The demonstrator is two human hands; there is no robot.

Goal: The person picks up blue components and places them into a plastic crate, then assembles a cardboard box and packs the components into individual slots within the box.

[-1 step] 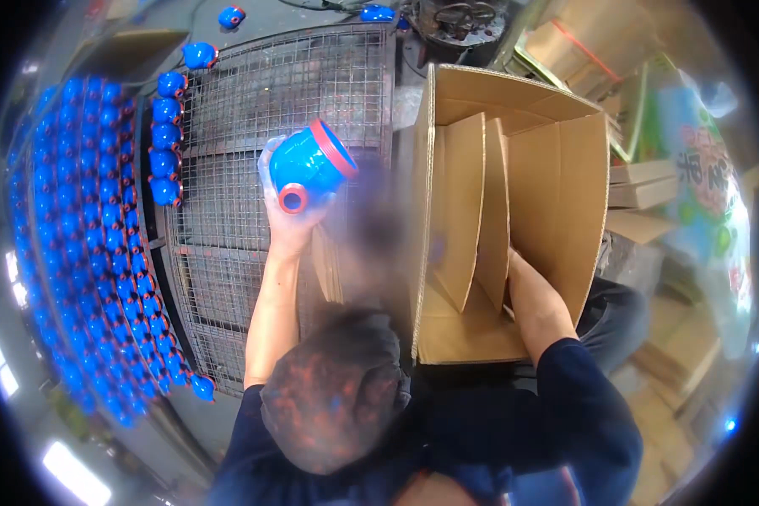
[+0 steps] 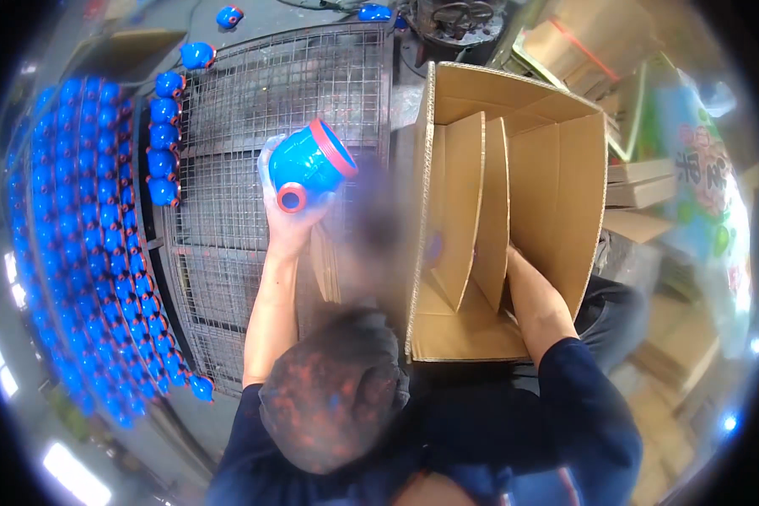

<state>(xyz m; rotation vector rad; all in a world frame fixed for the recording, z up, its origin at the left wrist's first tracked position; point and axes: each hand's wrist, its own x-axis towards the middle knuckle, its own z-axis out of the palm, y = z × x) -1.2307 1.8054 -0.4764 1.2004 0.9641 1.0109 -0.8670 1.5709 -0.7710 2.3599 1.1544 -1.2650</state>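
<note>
A glossy blue pot with a red rim and a red-ringed side hole is gripped by my left hand, above a wire mesh surface. Its open mouth tilts up and to the right. Reaching down into a tall open cardboard box, my right hand is beside an upright cardboard divider. That divider hides its fingers. Another divider stands farther left inside the box.
Many blue pots are stacked in rows at the left. A shorter line of pots runs along the mesh's left edge. Flat cardboard pieces and a printed plastic sack lie to the right. A dark round metal stand is behind the box.
</note>
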